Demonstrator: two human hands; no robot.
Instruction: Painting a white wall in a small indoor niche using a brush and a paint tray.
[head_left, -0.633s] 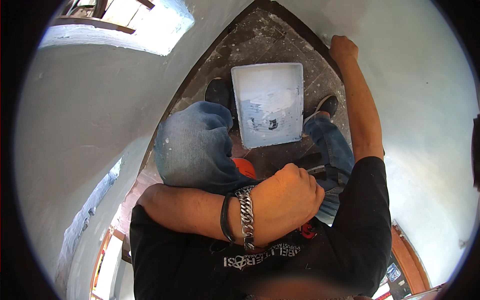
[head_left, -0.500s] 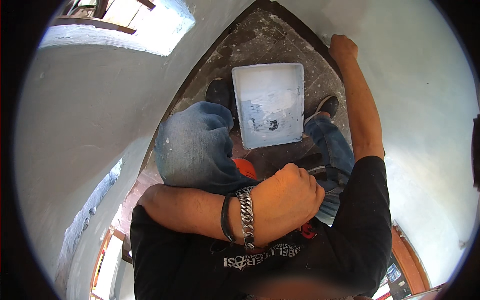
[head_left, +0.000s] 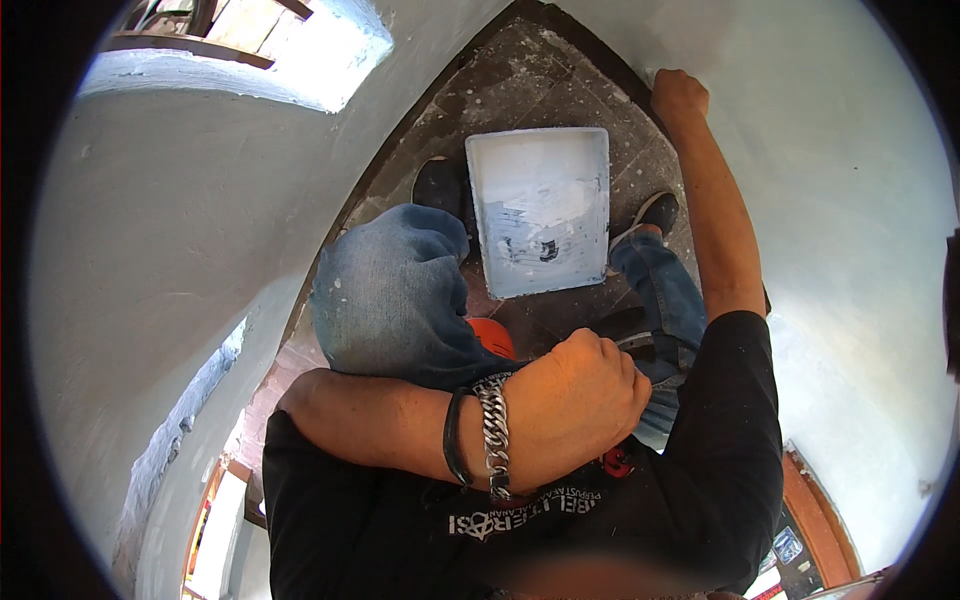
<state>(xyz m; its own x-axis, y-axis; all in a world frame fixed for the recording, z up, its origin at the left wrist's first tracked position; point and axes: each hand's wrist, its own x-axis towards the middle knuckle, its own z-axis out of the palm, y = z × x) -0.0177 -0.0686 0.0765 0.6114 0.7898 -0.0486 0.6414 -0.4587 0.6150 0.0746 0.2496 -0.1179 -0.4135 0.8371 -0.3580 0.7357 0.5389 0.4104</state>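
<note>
Right hand [head_left: 679, 97] fisted against pale blue wall [head_left: 840, 200], contents hidden. Left hand [head_left: 590, 390] curled shut over lap. White rectangular paint tray [head_left: 540, 165] on floor between shoes.

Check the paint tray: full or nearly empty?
Nearly empty: the tray lies flat on the floor, holding only smeared pale-blue paint with dark patches showing through.

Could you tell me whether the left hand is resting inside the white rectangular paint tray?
No, the left hand is a closed fist across the lap, apart from the white rectangular paint tray on the floor.
</note>
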